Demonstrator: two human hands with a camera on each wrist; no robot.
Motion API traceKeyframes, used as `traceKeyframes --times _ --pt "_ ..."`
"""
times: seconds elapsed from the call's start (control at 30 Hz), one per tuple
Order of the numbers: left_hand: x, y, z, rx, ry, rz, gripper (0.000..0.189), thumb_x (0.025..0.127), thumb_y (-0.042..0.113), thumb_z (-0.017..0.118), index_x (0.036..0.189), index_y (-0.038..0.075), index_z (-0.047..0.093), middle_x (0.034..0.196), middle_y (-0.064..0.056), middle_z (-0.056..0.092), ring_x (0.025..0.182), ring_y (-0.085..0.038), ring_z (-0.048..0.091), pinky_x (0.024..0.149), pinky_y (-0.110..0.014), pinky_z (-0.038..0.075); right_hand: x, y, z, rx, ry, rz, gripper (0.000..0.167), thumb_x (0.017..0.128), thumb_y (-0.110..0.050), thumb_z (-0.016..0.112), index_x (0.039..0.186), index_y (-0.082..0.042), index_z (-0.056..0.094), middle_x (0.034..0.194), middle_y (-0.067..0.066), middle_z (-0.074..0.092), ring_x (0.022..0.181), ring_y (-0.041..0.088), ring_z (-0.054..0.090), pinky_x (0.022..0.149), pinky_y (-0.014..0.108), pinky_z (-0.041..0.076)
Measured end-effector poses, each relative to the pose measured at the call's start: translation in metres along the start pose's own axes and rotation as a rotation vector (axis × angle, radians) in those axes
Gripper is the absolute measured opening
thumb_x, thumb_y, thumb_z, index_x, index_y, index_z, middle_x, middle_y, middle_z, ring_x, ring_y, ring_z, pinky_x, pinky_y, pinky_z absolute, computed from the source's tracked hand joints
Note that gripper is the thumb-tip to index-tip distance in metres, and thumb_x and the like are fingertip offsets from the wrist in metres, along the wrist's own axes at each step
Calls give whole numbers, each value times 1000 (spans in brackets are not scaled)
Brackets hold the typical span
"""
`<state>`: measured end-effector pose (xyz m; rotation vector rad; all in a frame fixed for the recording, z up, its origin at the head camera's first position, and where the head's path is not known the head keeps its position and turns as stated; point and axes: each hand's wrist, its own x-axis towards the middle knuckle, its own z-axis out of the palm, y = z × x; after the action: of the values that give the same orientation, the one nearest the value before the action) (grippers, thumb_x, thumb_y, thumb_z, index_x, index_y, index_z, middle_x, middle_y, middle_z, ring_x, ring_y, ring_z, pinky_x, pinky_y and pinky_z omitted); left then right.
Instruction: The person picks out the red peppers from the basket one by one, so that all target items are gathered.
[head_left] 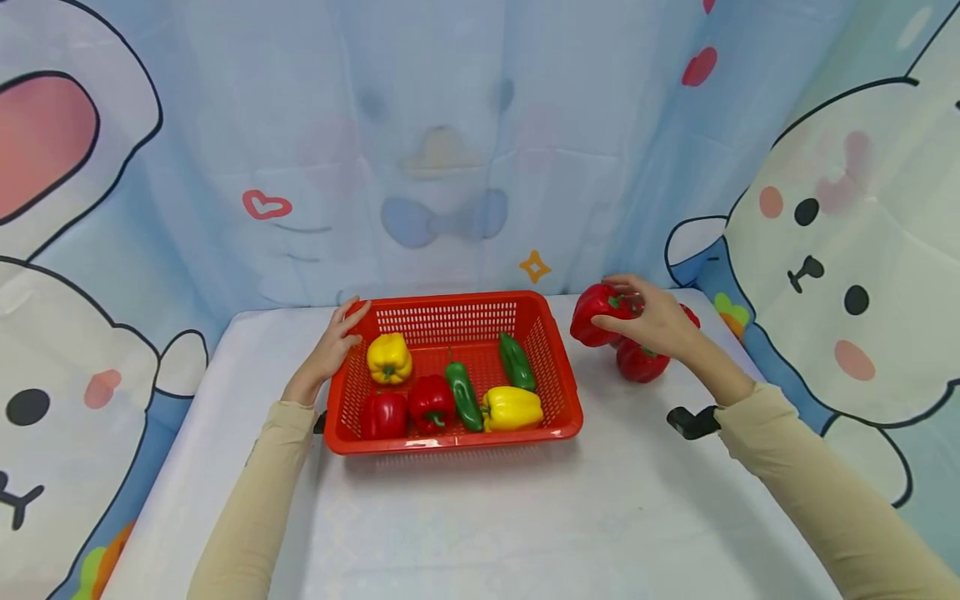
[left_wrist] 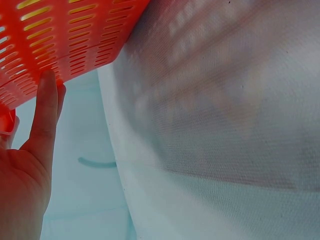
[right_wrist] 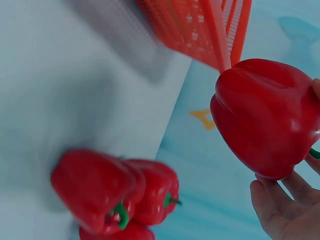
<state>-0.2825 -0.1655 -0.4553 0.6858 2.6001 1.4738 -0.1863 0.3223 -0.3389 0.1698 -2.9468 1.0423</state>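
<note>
A red plastic basket (head_left: 454, 444) sits on the white table. Inside it are yellow bell peppers (head_left: 513, 408), red bell peppers (head_left: 432, 403) and green chili peppers (head_left: 464, 395). My left hand (head_left: 330, 350) holds the basket's left rim near the far corner, with a finger (left_wrist: 45, 107) against the slotted outer wall. Right of the basket, my right hand (head_left: 655, 318) grips a red bell pepper (right_wrist: 265, 117) above the table. Below that hand, more red bell peppers (right_wrist: 97, 187) lie together on the table, partly hidden in the head view.
A light blue curtain (head_left: 450, 167) with cartoon prints hangs behind the table and along its sides. The white tabletop (head_left: 480, 525) stretches in front of the basket. Dark straps (head_left: 692, 422) show at the wrists.
</note>
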Motion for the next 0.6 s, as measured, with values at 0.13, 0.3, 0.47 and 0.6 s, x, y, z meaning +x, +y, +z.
traceKeyframes --times 0.13,0.3,0.47,0.6 --pt "0 -3 0 -8 -6 -3 61 93 -2 39 153 -2 28 162 -21 5 146 -43 4 112 -63 12 -4 10 -12 -30 47 -2 74 86 -29 75 144 0 40 136 27 47 122 46 46 82 59 52" --pt "0 -4 -1 -20 -7 -4 62 93 -2 39 153 -1 28 162 -21 5 146 -43 5 112 -62 14 -12 24 -29 -17 75 32 75 86 -24 76 145 1 37 139 28 44 124 48 43 82 60 52" --pt "1 -5 0 -18 -1 7 61 92 -3 39 153 -3 28 161 -22 6 146 -44 6 112 -62 13 -23 44 -44 -38 94 45 80 85 -23 78 147 3 34 140 32 41 123 53 41 81 63 51" --pt "1 -5 1 -17 1 14 61 92 -2 41 152 -3 29 161 -22 6 146 -43 5 113 -62 12 -32 60 -53 -74 118 74 81 85 -25 78 147 4 33 140 33 40 123 53 40 82 64 50"
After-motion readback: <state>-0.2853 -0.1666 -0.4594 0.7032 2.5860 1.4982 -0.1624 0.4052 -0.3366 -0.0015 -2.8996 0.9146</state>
